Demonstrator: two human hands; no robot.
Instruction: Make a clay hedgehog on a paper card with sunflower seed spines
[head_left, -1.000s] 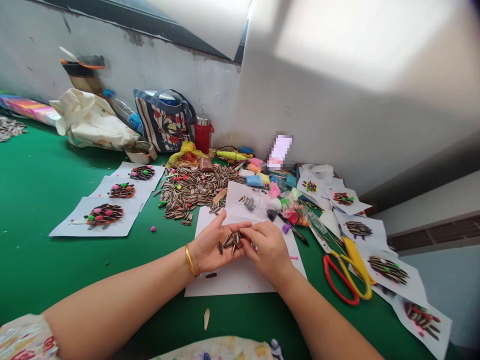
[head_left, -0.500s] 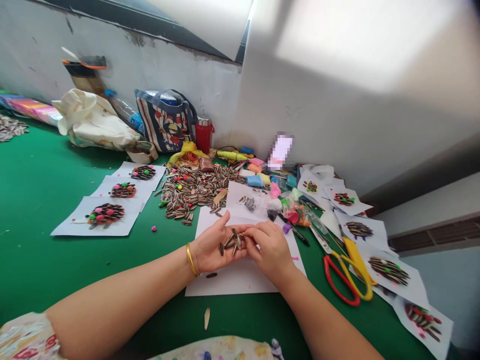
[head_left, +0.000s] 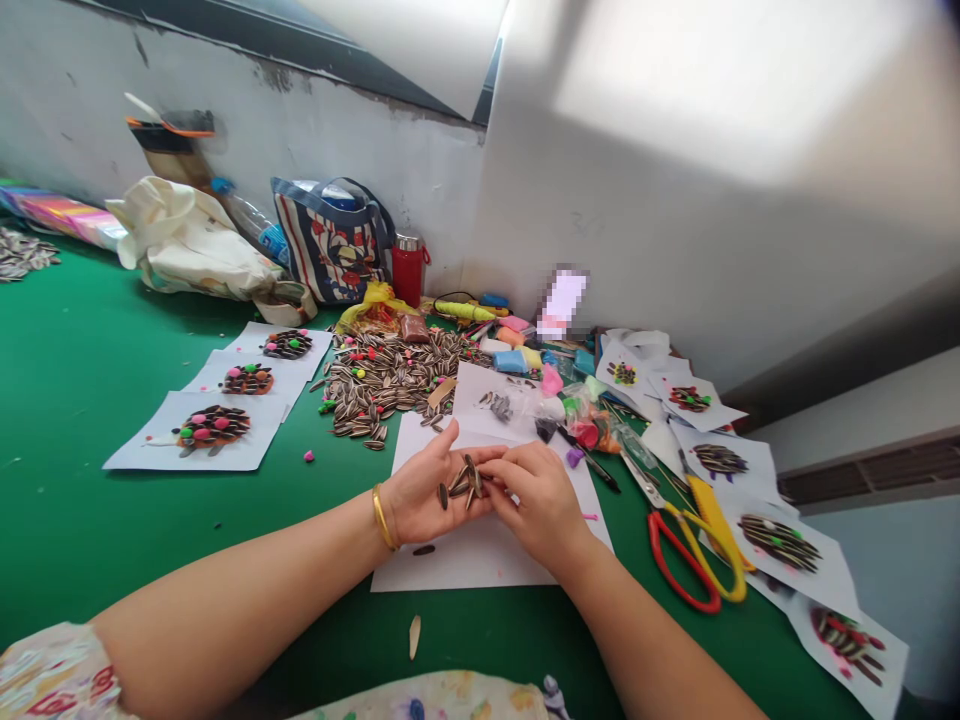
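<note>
Palm up, my left hand [head_left: 431, 490] carries a small heap of striped sunflower seeds [head_left: 466, 480] in its palm and lower fingers. My right hand [head_left: 538, 495] reaches over those fingers from the right, its thumb and index finger pinched at the edge of the heap, seemingly on one seed; the fingertips are partly hidden. Under both hands lies a white sheet of paper [head_left: 457, 570], with a single dark seed [head_left: 424, 550] on it near my left wrist. A pale seed [head_left: 414, 637] rests on the green table [head_left: 315, 640] nearer to me.
A large pile of sunflower seeds [head_left: 397, 375] lies beyond the sheet. Red-and-yellow scissors [head_left: 686, 560] and a black pen [head_left: 600, 470] are at the right. Papers with seed hedgehogs [head_left: 165, 455] flank both sides. Bags, a red flask [head_left: 407, 275] and coloured clay [head_left: 511, 360] stand by the wall.
My right fingertips have shifted very slightly at the seeds. My left hand and the heap in it look almost the same; the camera view has moved a touch.
</note>
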